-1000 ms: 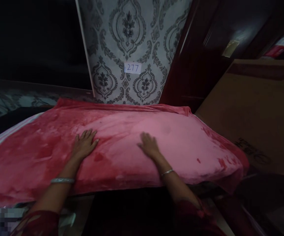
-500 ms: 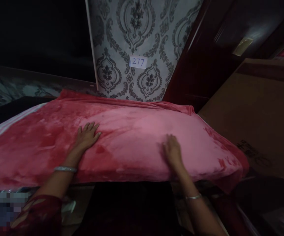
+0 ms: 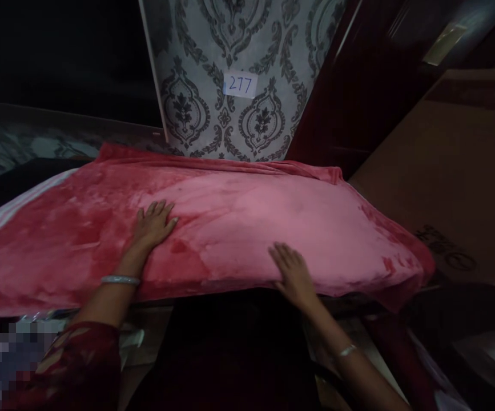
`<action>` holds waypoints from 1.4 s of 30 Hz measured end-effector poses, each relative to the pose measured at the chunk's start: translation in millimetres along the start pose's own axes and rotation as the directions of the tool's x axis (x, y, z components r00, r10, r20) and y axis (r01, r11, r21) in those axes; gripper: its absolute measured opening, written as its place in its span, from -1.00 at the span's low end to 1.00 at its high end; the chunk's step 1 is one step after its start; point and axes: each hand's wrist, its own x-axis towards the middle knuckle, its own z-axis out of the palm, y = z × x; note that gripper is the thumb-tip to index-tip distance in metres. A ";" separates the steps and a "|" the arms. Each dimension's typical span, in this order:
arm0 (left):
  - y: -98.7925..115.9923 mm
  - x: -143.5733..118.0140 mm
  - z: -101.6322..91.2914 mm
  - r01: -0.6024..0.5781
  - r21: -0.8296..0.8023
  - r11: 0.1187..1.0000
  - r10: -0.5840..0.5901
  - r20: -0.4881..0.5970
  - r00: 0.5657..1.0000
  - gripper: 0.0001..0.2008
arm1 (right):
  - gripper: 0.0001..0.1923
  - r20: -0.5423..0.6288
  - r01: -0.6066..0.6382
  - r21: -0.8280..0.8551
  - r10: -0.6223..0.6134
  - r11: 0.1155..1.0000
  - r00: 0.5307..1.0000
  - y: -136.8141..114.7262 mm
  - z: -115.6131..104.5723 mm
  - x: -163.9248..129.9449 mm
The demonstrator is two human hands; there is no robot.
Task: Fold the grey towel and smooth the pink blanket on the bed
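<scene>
Smoothing continues: right hand [image 3: 292,274] has slid back to the near edge of the pink fleece blanket [image 3: 238,228], left hand [image 3: 153,224] stays put, both grips flat, fingers apart.

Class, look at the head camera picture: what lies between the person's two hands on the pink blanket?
Only bare pink blanket lies between the left hand and right hand; nothing else rests there in the head view.

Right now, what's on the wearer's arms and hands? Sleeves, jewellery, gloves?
Both hands are bare, no gloves. The left hand has a silvery bangle at the wrist and a dark red patterned sleeve further up the arm. The right hand has a thinner silvery bracelet; its forearm is uncovered where visible.
</scene>
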 end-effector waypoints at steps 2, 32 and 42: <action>-0.5 0.7 1.4 0.000 -0.002 1.000 0.000 -0.008 1.000 -0.36 | -0.16 0.010 -0.129 -0.072 0.130 0.989 0.991 59.1 -8.7 -33.5; 1.3 0.8 1.1 0.002 0.011 1.000 -0.002 0.006 1.000 -0.35 | -0.32 -0.128 -0.592 -0.113 0.579 0.798 0.805 34.1 -7.0 -60.0; 3.2 -2.4 -5.1 0.007 0.010 1.000 -0.008 0.019 1.000 -0.36 | -0.38 -0.139 0.043 0.214 -0.013 0.976 0.990 -70.1 -10.8 27.1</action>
